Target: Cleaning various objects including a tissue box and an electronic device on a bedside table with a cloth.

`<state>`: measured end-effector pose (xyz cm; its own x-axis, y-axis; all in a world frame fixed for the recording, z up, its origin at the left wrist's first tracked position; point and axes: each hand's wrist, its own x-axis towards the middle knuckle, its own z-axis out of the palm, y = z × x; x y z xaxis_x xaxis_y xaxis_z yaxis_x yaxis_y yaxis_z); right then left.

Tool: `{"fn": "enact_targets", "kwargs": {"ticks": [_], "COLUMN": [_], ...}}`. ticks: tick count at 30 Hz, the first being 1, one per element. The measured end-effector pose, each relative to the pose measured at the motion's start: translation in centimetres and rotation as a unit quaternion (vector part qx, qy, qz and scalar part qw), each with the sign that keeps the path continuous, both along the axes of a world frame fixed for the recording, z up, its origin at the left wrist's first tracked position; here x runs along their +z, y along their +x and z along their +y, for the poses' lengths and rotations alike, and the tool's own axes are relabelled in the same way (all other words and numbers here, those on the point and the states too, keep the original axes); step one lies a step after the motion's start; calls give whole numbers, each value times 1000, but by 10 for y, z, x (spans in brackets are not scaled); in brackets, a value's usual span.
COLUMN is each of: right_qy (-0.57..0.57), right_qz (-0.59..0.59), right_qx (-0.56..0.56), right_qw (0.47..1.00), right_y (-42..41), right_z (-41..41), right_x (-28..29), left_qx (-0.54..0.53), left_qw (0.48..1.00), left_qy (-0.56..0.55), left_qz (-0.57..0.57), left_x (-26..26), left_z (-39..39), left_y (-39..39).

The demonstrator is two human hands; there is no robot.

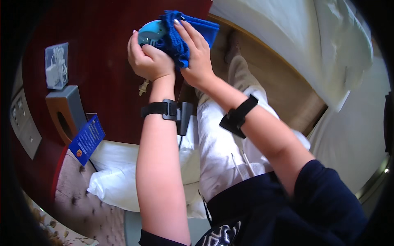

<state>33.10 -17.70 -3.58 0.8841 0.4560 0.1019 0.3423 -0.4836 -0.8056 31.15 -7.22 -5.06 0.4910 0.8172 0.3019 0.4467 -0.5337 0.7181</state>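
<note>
My left hand [150,60] curls around a light-blue, rounded plastic object [152,29] with a finely ridged rim. Its lower part is hidden by my fingers, so I cannot tell exactly what it is. Over its right side lies a bunched blue cloth [177,37], which my right hand [197,52] holds against it with the fingers laid flat. A smoother folded part of the cloth sticks out beyond those fingers. Just below my left hand shows a two-pin power plug [143,87]; whether it is joined to the object is hidden.
On the dark red wooden table [101,55] stand a clear plastic box [57,66] with a white charger and cable, a tissue box [66,110] and a blue printed card [86,140]. Wall sockets [24,120] are at far left. A white-covered bed [277,30] stands right. White bedding or plastic [117,181] lies below.
</note>
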Motion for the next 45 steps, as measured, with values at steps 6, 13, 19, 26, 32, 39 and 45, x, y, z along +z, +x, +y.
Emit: {"fn": "enact_targets", "kwargs": {"ticks": [6,13,19,26,32,39,45], "right_qy": [-6,-7,-93,47,45,150,108], "right_qz": [-68,14,-77,156,302,81,112], "right_qx": [186,104,270,40,207,401,315], "right_qw": [980,994,955,986,930,900,936], "right_y": [70,40,107,149,145,114,95], "right_z": [-5,-18,-9,27,8,51,54], "right_x": [-3,8,-1,6,45,-12,-6], "left_qx": [59,16,133,223,2,84,171], "left_qw": [996,996,975,933,991,996,983], "left_qy": [-54,-66,-163,-263,-42,-22,23], "left_qz": [42,50,70,102,129,19,57], "left_x": [9,7,18,34,44,0,-1], "left_z": [-4,-3,-14,-52,-28,-10,-4], "left_y": [12,8,19,24,-8,12,10]}}
